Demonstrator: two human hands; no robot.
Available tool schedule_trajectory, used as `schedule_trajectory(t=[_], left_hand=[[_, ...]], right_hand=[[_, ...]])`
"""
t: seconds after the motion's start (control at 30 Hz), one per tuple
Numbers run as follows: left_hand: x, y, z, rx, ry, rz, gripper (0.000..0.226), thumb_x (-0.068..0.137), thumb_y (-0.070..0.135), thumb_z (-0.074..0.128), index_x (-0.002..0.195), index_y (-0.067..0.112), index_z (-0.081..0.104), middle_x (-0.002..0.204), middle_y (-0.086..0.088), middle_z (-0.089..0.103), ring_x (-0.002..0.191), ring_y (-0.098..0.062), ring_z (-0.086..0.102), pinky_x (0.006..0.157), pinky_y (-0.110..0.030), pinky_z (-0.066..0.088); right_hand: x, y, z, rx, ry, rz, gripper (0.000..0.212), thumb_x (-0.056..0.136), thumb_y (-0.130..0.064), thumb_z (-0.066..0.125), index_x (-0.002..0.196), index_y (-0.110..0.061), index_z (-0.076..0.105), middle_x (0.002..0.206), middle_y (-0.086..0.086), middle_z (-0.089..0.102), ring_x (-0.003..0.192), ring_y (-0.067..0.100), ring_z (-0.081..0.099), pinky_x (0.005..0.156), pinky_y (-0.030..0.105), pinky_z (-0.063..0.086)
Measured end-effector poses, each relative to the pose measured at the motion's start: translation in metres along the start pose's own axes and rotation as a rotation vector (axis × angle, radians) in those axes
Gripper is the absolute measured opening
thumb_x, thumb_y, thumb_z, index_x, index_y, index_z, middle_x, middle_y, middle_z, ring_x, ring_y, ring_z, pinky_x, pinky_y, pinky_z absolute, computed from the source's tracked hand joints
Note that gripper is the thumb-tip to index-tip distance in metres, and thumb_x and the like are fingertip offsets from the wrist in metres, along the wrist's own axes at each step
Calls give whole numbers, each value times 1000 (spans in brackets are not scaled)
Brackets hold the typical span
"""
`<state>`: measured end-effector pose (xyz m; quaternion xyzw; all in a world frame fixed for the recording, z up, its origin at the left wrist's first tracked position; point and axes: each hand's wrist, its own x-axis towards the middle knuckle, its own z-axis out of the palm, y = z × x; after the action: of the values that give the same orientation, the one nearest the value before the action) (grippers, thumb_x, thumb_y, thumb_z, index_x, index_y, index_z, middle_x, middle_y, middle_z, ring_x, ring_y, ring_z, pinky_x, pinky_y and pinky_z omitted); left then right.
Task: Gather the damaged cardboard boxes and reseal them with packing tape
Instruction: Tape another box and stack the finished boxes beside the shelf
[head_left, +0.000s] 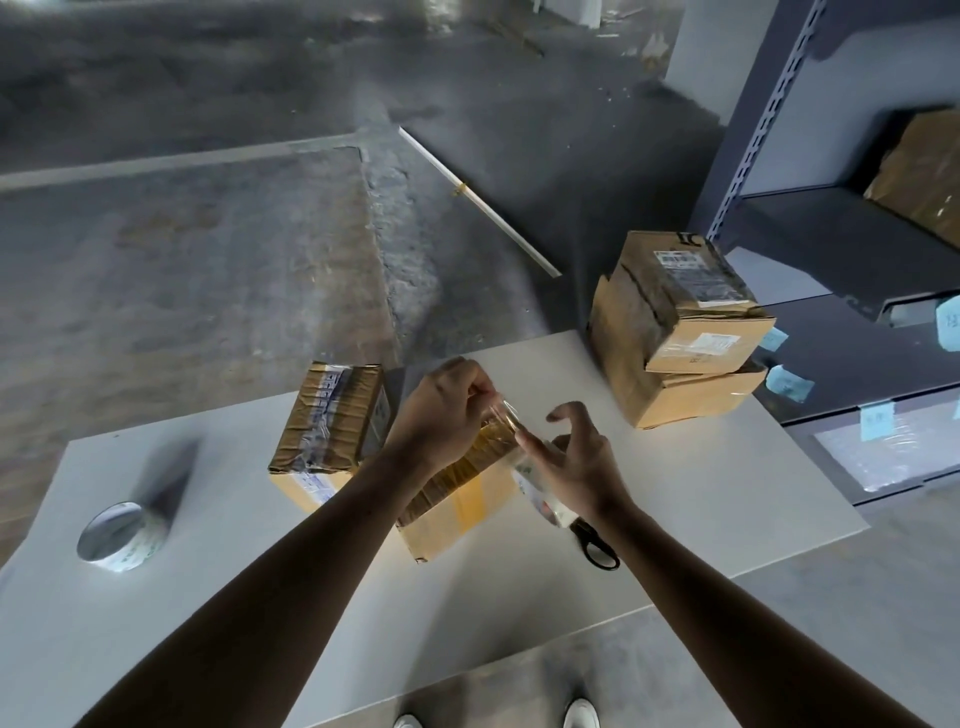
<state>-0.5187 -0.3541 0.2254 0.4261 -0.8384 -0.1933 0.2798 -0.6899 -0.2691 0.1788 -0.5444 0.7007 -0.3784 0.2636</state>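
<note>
Your left hand (447, 400) is closed in a pinch on the free end of a clear tape strip (506, 415), held just above the middle box (462, 509) at the centre of the frame. Your right hand (571, 462) is half open, fingers spread and hooked. The tape roll (540, 499) sits under its palm, but I cannot tell whether you actually have a grip on it.

The main risk is the strip folding onto itself or landing crooked if the roll slips while you pull. It may also wrinkle on the box's creased top.

The scissors (600, 545) lie just below your right wrist, near the table's (727, 493) lower edge. A sweep of that forearm could knock them off.

The left box (327, 421) stands just beside the middle one, leaving little space to swing that way. The stacked boxes (675, 332) at the right overhang the table's far corner, close to the shelving (810, 234). A spare roll (122, 535) sits well apart at lower left, and the bare tabletop between it and the boxes looks like your best working room.
</note>
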Motion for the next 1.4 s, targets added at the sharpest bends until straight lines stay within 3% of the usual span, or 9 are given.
schedule_trajectory(t=[0.1, 0.33, 0.4, 0.53, 0.7, 0.83, 1.0, 1.17, 1.4], left_hand=[[2, -9, 1, -5, 20, 7, 13, 94, 23, 64, 94, 10, 63, 106, 3, 53, 92, -9, 60, 71, -11, 46], [-2, -23, 10, -81, 113, 67, 13, 90, 20, 69, 96, 11, 75, 96, 1, 71, 77, 4, 61, 75, -14, 57], [-5, -29, 12, -125, 101, 26, 21, 92, 23, 66, 111, 15, 73, 99, 4, 71, 81, 3, 64, 77, -23, 60], [-6, -40, 11, -257, -3, -143, 63, 92, 36, 65, 149, 26, 39, 101, 18, 63, 89, 6, 63, 77, -7, 51], [-4, -68, 25, -115, 132, -59, 30, 101, 22, 53, 129, 11, 59, 117, -7, 67, 98, -18, 69, 67, -14, 53], [-6, -104, 36, 103, -163, -236, 33, 102, 30, 46, 132, 19, 54, 130, -12, 57, 118, -32, 57, 82, -31, 50], [-22, -92, 27, 215, -726, -343, 120, 64, 95, 45, 155, 38, -10, 163, -7, 17, 144, -38, 27, 112, -58, 33], [-29, -81, 34, 427, -788, -286, 135, 58, 94, 53, 148, 37, -29, 164, -12, -2, 147, -44, 15, 114, -63, 27], [-45, -59, 47, 431, -636, -346, 106, 72, 91, 41, 151, 47, -15, 148, -17, 26, 136, -42, 34, 110, -56, 33]], right_hand=[[5, 6, 4, -19, 32, -140, 26, 95, -31, 64, 112, -16, 50, 68, 7, 67, 55, 18, 63, 50, 27, 52], [3, 17, 20, -82, 74, -201, 7, 99, -21, 58, 99, -13, 57, 79, -7, 64, 65, 12, 65, 55, 19, 54], [2, 17, 22, -97, 96, -186, 8, 99, -21, 58, 102, -14, 58, 81, -3, 68, 67, 13, 68, 55, 10, 51], [1, 19, 20, -125, 116, -181, 7, 100, -21, 56, 102, -14, 58, 81, 1, 70, 68, 18, 70, 52, 6, 47], [3, 22, 18, -163, 139, -205, 8, 101, -22, 55, 103, -15, 57, 85, 3, 72, 72, 19, 72, 58, 22, 58], [6, 26, 14, -156, 152, -201, 13, 102, -26, 51, 105, -15, 57, 92, 4, 74, 77, 19, 73, 62, 28, 62], [7, 30, 7, -122, 182, -145, 12, 102, -24, 51, 104, -15, 58, 86, -1, 70, 74, 15, 70, 58, 6, 48], [11, 35, 4, -109, 180, -141, 10, 101, -22, 54, 104, -14, 59, 86, 2, 72, 73, 15, 70, 57, 10, 51], [25, 31, -2, -109, 144, -180, 7, 98, -16, 59, 101, -10, 59, 82, -1, 66, 65, 10, 62, 50, 4, 41]])
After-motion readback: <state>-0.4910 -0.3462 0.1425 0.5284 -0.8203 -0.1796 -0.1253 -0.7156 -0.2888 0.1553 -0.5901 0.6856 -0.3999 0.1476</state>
